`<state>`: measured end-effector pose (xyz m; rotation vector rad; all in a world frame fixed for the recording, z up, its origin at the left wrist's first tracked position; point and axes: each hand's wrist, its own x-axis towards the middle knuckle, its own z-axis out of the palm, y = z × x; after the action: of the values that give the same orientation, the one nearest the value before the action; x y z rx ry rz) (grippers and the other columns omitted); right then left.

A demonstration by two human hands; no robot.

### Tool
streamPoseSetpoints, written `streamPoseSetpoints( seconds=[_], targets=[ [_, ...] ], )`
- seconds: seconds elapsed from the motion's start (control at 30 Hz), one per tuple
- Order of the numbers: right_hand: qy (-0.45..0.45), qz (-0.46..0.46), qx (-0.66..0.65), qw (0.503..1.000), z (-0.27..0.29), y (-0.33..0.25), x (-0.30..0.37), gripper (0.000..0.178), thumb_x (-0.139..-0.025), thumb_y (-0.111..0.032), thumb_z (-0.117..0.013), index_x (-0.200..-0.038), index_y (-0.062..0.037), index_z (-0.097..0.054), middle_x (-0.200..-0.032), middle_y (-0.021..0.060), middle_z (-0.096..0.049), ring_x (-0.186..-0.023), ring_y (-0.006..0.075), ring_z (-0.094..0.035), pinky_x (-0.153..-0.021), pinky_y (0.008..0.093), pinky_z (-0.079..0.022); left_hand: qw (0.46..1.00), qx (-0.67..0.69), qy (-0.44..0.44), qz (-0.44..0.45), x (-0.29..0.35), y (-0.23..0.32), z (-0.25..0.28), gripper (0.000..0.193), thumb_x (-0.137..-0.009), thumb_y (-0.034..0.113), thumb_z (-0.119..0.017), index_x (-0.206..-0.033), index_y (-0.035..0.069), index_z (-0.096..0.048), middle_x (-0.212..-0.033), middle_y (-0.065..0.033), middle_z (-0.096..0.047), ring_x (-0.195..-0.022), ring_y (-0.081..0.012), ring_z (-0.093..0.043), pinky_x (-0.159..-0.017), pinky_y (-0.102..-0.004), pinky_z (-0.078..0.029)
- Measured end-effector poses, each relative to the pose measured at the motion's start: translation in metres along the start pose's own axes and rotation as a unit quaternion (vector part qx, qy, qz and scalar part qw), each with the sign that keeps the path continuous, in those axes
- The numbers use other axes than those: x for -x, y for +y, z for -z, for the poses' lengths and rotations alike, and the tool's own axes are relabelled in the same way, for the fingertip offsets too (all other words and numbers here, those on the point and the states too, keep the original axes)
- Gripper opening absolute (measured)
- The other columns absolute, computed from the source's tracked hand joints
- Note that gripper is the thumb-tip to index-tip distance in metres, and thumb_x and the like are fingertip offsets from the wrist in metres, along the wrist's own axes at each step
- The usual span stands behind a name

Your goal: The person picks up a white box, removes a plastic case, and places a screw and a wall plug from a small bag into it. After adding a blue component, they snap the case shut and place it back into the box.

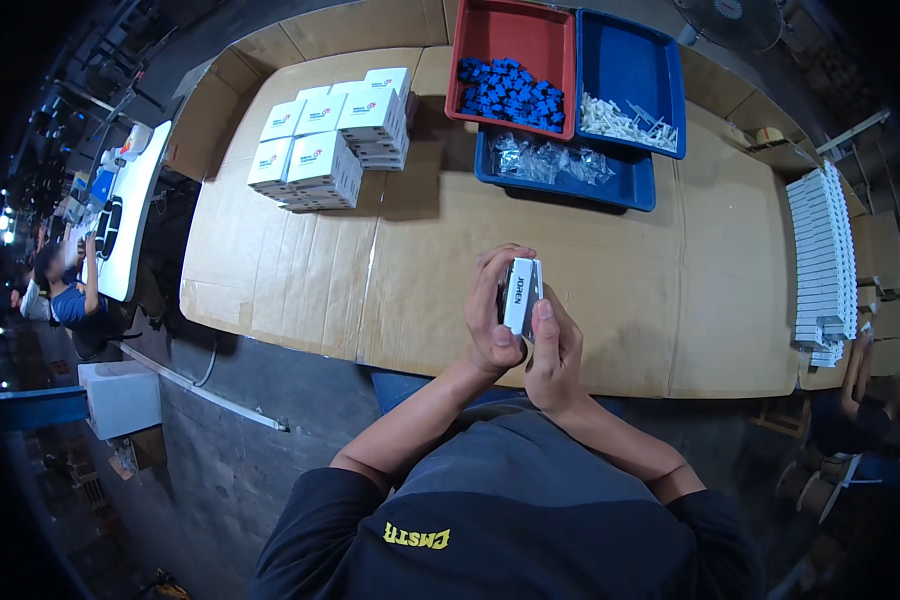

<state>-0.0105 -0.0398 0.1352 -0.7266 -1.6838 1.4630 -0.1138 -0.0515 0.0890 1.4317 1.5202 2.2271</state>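
Note:
Near the front edge of the table I hold a small white box (521,290) upright between both hands, one narrow printed side facing up. My left hand (493,325) is closed around its left side, thumb at the lower end. On the other side my right hand (556,350) presses against the box, its thumb along the right edge. The palms hide most of the box's broad faces.
Stacked white boxes (315,160) stand on the cardboard-covered table (450,270). Behind are a red tray (515,35) of blue pieces, a blue tray (630,60) of white pieces and a lower blue tray (610,193) with clear bags. White cartons (820,255) line the right; people work both sides.

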Motion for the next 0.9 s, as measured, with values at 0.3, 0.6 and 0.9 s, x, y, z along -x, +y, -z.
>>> streamPoseSetpoints(
  seconds=[0.3,0.6,0.9],
  targets=[
    [-0.115,-0.105,-0.025,0.987,0.03,0.008,-0.025,0.058,-0.113,-0.035,-0.038,-0.154,0.0051,-0.043,-0.144,0.0207,-0.052,-0.131,0.0272,-0.055,-0.11,0.0359,-0.043,0.995,0.003,-0.097,0.029,-0.005,-0.021,0.012,0.11,-0.093,0.078,-0.045,-0.154,-0.012,-0.029,-0.151,-0.0322,-0.042,-0.133,-0.0407,-0.045,-0.109,-0.0498,-0.041],
    [-0.163,0.075,0.309,0.934,0.056,0.003,-0.033,0.084,-0.082,-0.035,-0.088,-0.151,-0.0028,-0.051,-0.143,0.0152,-0.048,-0.134,0.0306,-0.053,-0.107,0.0412,-0.052,0.91,0.277,-0.05,0.304,-0.009,-0.009,0.015,0.091,-0.103,0.073,-0.03,-0.165,0.007,-0.02,-0.143,-0.0148,-0.052,-0.122,-0.022,-0.057,-0.104,-0.0365,-0.048],
    [-0.143,0.301,0.305,0.892,0.062,0.012,-0.065,0.093,-0.079,-0.062,-0.079,-0.148,-0.0054,-0.052,-0.152,0.021,-0.049,-0.139,0.0412,-0.051,-0.116,0.0559,-0.04,0.766,0.351,-0.125,0.524,-0.011,0.034,0.01,0.082,-0.107,0.068,-0.019,-0.16,0.007,-0.027,-0.15,-0.0144,-0.049,-0.136,-0.0248,-0.055,-0.111,-0.039,-0.048]
  ],
)
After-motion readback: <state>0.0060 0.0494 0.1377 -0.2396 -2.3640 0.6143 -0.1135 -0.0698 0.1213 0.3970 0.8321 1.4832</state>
